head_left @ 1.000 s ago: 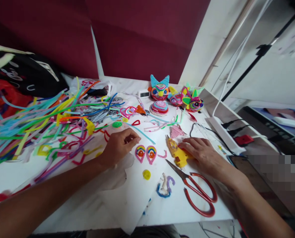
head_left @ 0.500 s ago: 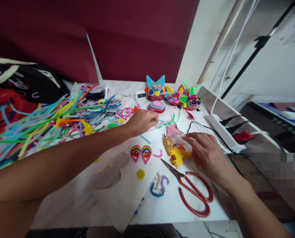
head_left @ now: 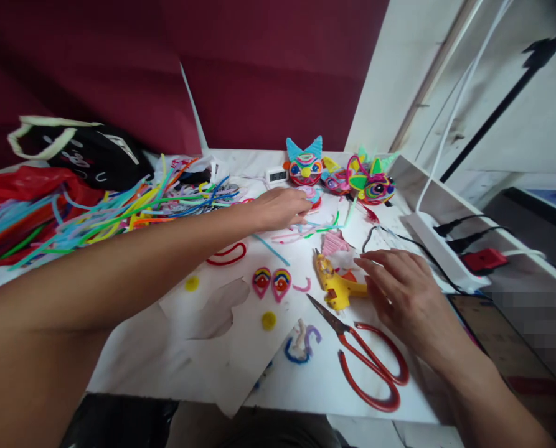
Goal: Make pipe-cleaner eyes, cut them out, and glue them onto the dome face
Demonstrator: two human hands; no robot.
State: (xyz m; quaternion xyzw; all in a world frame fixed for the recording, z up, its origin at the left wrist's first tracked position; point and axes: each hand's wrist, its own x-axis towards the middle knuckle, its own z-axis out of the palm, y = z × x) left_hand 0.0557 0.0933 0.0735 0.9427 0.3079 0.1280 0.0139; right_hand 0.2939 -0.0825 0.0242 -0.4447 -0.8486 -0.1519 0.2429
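Your left hand (head_left: 284, 210) is at the disc (head_left: 314, 196), beyond the glue gun (head_left: 336, 287); I can't tell whether it grips. Your right hand (head_left: 401, 291), loosely open, sits beside the glue gun. Best handle the disc by its rim, clear of the nozzle (head_left: 317, 252).

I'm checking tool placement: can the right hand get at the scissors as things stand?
Likely yes: the right hand is close beside the scissors, which lie uncovered, with nothing seen blocking the way. The glue gun lies near, but not on them.
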